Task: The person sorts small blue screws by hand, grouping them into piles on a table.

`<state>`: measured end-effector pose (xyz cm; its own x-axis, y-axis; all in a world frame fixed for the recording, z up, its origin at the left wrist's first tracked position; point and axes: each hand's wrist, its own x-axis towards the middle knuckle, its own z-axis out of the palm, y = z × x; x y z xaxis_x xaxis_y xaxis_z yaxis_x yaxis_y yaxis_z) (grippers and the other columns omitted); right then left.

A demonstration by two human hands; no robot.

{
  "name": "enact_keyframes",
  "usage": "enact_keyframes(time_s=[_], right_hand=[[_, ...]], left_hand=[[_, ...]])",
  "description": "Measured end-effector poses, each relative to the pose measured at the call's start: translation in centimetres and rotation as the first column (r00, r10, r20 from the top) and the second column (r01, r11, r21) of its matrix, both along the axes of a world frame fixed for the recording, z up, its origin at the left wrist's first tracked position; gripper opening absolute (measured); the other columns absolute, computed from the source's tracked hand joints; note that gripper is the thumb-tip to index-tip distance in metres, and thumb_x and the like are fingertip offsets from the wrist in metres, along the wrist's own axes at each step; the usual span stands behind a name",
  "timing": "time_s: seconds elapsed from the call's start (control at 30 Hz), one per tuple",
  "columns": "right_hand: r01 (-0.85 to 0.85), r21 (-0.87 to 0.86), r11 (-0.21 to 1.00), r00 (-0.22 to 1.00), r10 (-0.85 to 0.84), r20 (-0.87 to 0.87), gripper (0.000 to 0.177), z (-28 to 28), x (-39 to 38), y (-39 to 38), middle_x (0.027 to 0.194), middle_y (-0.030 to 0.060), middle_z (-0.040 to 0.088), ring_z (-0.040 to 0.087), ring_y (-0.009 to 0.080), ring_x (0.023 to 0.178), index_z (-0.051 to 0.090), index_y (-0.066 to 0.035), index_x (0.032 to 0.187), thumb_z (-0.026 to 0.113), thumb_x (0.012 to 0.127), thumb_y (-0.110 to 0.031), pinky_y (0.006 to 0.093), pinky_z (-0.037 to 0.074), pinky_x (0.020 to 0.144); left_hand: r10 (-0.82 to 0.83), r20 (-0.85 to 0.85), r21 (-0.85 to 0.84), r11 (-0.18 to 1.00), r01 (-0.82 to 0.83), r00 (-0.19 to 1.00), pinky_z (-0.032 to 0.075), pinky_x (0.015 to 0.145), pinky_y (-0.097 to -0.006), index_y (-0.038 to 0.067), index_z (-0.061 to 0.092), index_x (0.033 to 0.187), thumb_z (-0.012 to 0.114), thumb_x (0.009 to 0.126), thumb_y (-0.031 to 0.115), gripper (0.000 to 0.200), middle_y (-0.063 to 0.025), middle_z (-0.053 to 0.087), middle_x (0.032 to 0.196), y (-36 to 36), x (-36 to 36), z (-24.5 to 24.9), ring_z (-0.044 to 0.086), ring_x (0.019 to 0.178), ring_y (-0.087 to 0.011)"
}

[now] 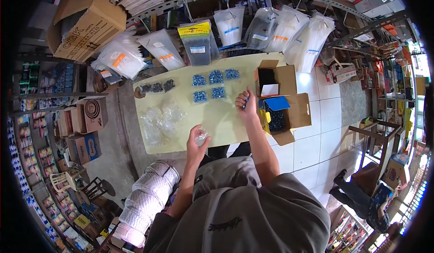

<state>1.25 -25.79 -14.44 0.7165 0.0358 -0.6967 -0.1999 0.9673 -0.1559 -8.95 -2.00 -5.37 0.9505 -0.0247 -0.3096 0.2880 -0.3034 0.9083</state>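
My left hand [195, 148] is closed around a clear plastic bag [201, 138], low over the front of the table. Farther right, my right hand [244, 109] is curled around small blue pieces [245, 101], close beside the open cardboard boxes; their exact kind is too small to make out. Behind the hands lie several clear packs of blue pieces [216, 76] in two rows. A heap of clear plastic bags [162, 119] rests on the table's left side, below a few packs of dark pieces [156, 87].
On the table's [181, 104] right edge stand an open box [284, 78] with dark contents and another box [298, 112] of dark pieces with a blue card [277, 102]. Packs of cable ties [197, 42] hang above the far edge. Wrapped rope rolls [147, 198] stand front left; a person [361, 203] is at right.
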Motion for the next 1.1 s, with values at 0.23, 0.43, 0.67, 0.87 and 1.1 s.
enact_keyframes(time_s=[0.23,0.43,0.67,0.87,1.1], right_hand=[[0.067,0.358,0.931,0.994,-0.094,0.059,0.03,1.7,-2.3,0.6,0.06,-0.0044,0.038,0.038,0.0078,0.051,0.044,-0.014,0.071,0.045,0.098,-0.028,0.0205,0.033,0.045],[0.059,0.148,0.987,0.998,-0.057,-0.017,0.021,4.3,-2.6,1.0,0.073,0.0024,0.05,0.05,0.0123,0.063,0.049,-0.007,0.082,0.046,0.097,-0.023,0.0234,0.044,0.053],[-0.189,-0.021,0.982,0.982,0.189,0.023,0.018,10.9,-3.7,1.6,0.076,0.0047,0.052,0.049,0.012,0.063,0.05,-0.005,0.088,0.048,0.095,-0.021,0.0233,0.042,0.052],[-0.515,-0.126,0.848,0.844,0.527,0.093,0.018,14.0,-4.6,1.5,0.075,0.0027,0.052,0.038,0.008,0.054,0.052,-0.006,0.09,0.048,0.094,-0.023,0.0217,0.03,0.045],[-0.693,-0.5,0.519,0.62,0.783,-0.046,0.027,17.2,-5.1,1.7,0.078,0.0031,0.055,0.035,0.0043,0.054,0.06,0.003,0.101,0.05,0.095,-0.022,0.0207,0.028,0.045]], left_hand=[[-0.003,0.06,-0.016,1.0,0.004,0.998,0.045,0.088,-0.033,0.006,0.05,0.124,0.073,0.077,0.006,0.053,-0.0069,0.059,0.094,-2.0,1.7,0.4,0.057,0.094,-0.019],[-0.006,0.083,-0.031,0.999,0.009,0.996,0.045,0.088,-0.0333,0.007,0.05,0.124,0.073,0.076,0.006,0.053,-0.0076,0.06,0.094,-3.0,2.4,0.9,0.058,0.094,-0.0194],[-0.14,0.272,0.115,0.987,0.113,0.952,0.044,0.09,-0.0377,0.003,0.039,0.133,0.074,0.076,0.008,0.067,-0.0128,0.057,0.099,-3.9,3.1,0.8,0.057,0.098,-0.0271],[-0.278,0.398,0.238,0.951,0.194,0.874,0.04,0.094,-0.041,0.004,0.035,0.137,0.074,0.074,0.009,0.075,-0.014,0.053,0.105,-3.7,3.8,0.2,0.052,0.101,-0.0311],[-0.343,0.449,0.3,0.928,0.222,0.825,0.035,0.096,-0.0448,0.008,0.036,0.136,0.071,0.072,0.006,0.074,-0.0122,0.052,0.106,-3.5,4.2,-0.2,0.05,0.104,-0.0322]])
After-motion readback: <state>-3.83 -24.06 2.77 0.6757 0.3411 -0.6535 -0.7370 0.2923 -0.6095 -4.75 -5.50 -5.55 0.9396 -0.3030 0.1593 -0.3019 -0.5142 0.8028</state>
